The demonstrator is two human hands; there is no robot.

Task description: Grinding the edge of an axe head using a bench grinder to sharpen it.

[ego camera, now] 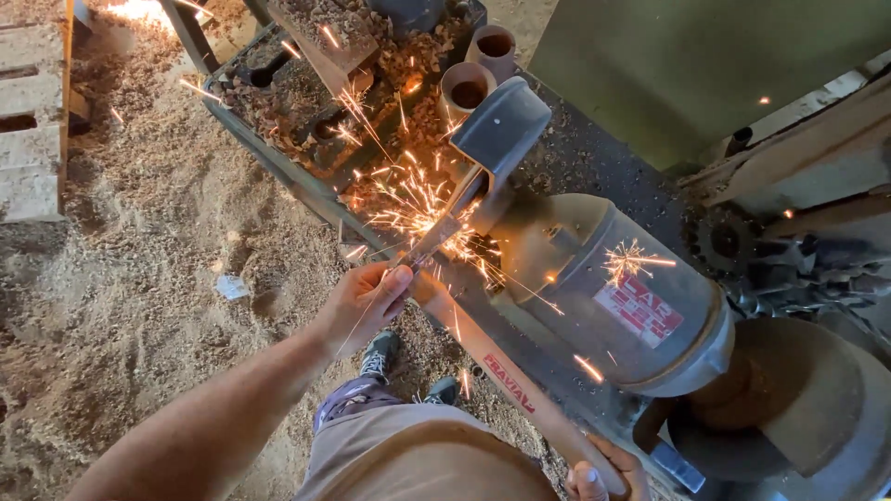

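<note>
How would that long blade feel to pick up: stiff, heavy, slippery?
The blade probably feels stiff: it spans straight from the right hand on its wooden handle to the grinder without sagging. It looks long and metal, so likely front-heavy; the left hand steadies it. Sparks suggest a hot tip.

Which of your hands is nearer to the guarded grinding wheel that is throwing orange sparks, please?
Left. The left hand steadies the long metal blade just below the guarded grinding wheel; the right hand grips the red-handled end far down at the frame's bottom edge.
</note>
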